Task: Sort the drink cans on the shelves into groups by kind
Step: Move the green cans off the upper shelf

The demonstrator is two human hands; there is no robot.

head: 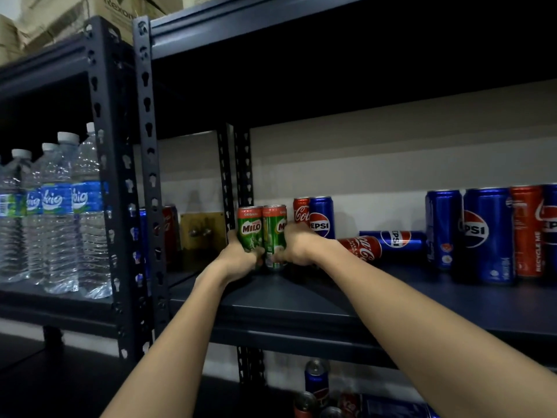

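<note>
Our left hand (241, 257) and right hand (297, 247) each grip a Milo can (249, 229), (275, 233), pressed together upright at the shelf (301, 300) corner, starting that group

On the shelf — 2 Milo cans (262, 233), 5 Pepsi cans (488, 233), 4 Coca-Cola cans (526, 230) — beside 4 water bottles (57, 212).

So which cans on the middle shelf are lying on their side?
Two: the red Coca-Cola can and the blue Pepsi can just behind it, right of the hands. Every other can on that shelf stands upright.
</note>
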